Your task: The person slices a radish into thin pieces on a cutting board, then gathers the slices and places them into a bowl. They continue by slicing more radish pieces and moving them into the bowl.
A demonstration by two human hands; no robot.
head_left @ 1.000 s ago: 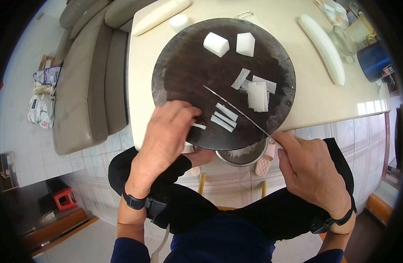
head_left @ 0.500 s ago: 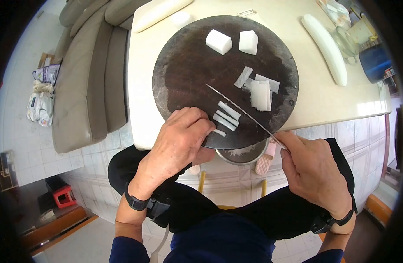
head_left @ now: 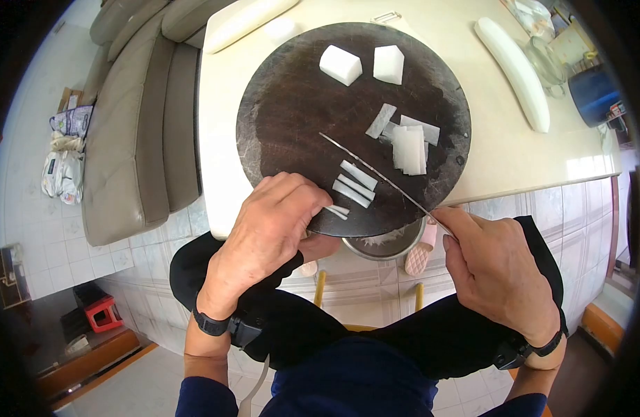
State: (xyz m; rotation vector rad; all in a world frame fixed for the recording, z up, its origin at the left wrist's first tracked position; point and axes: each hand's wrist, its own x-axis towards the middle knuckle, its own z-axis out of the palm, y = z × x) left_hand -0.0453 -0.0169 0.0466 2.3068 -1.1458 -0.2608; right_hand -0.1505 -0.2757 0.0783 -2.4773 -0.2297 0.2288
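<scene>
Left hand (head_left: 268, 222) bends over the near left part of the board (head_left: 292, 104), fingers bunched close together, their tips covering the ends of two thin strips (head_left: 341, 210). The undersides of the fingers are hidden, so I cannot tell whether they pinch the strips or only press on them. Right hand (head_left: 497, 267) is wrapped round the knife (head_left: 403, 194) at its handle end, well apart from the left hand, and the blade slants across the board, seen nearly edge-on. Whether its edge touches the wood I cannot tell.

The step in hand looks to be placing small cut pieces, with the blade held waiting. I judge that the next move calls for the left fingertips to stay out of the blade's line and for the strips to lie flat and side by side before any cut, since such narrow pieces could roll or slip.

Wider strips (head_left: 359, 174) lie between the thin ones and the blade. Across the blade from them is an overlapping heap of slices (head_left: 407, 150), and two white chunks (head_left: 341, 65) stand near the far rim. Below the near rim, a bowl (head_left: 384, 258) holds pale shreds (head_left: 384, 241).
</scene>
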